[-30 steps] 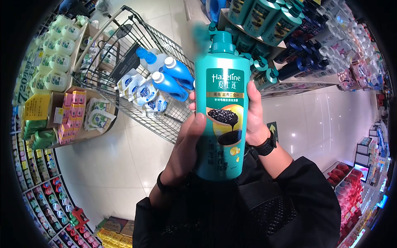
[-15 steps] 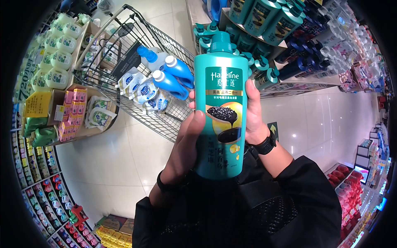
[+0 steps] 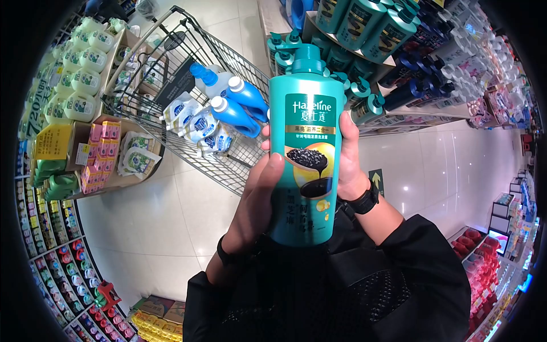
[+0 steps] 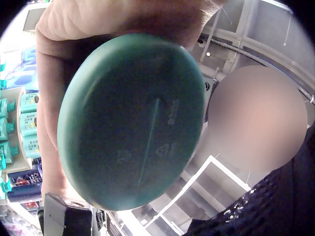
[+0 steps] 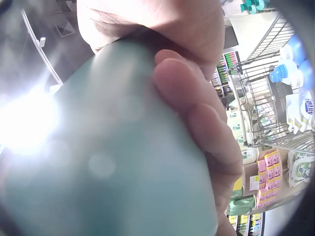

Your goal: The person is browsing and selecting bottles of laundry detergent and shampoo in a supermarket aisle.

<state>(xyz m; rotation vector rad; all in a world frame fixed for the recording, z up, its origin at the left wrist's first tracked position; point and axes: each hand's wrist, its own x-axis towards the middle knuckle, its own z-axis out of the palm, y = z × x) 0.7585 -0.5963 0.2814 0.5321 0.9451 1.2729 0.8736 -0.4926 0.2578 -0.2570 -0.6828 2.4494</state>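
A large teal pump bottle (image 3: 310, 171) stands upright before the chest, its label facing the camera in the head view. The left hand (image 3: 253, 199) grips its left side, thumb along the front edge. On the other side the right hand (image 3: 351, 159) holds it, thumb up along the edge. The left wrist view shows the bottle's oval base (image 4: 133, 123) beneath the left hand (image 4: 54, 88). In the right wrist view, curled fingers of the right hand (image 5: 197, 108) wrap the bottle (image 5: 113, 147), whose surface is blurred.
A metal cart (image 3: 188, 142) at the left holds blue bottles (image 3: 235, 117) and white packs (image 3: 199, 124). Teal pump bottles (image 3: 389, 34) fill a display at the upper right. Pink boxes (image 3: 101, 157) stand on a display at the left, and tiled floor (image 3: 148, 228) lies between the displays.
The blurred teal shape beside the pump in the earliest head frame is gone, and the pump head shows clearly. Both hands keep their hold, with the bottle shifted only slightly.
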